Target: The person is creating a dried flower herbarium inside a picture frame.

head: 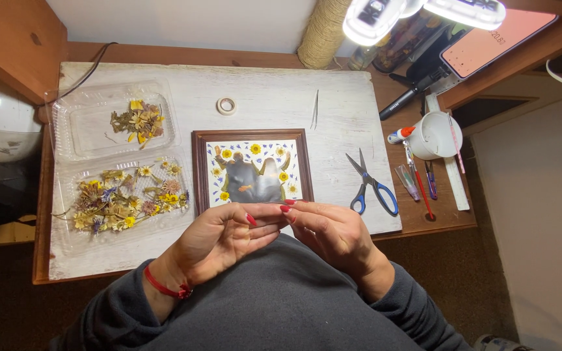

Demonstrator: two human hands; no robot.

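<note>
My left hand [226, 237] and right hand [330, 231] meet fingertip to fingertip, curled; can't tell if they pinch anything. Frame [252, 170] lies just ahead of them, flat for flower work. Flower tray [66, 195] sits left, scissors [372, 185] right, both within reach.

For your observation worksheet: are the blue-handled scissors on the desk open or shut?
Open. The scissors lie flat right of the picture frame, blades spread in a V.

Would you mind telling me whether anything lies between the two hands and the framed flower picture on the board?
Nothing visible does. The left hand and right hand meet fingertip to fingertip just below the framed flower picture; the scissors lie off to its right.
</note>
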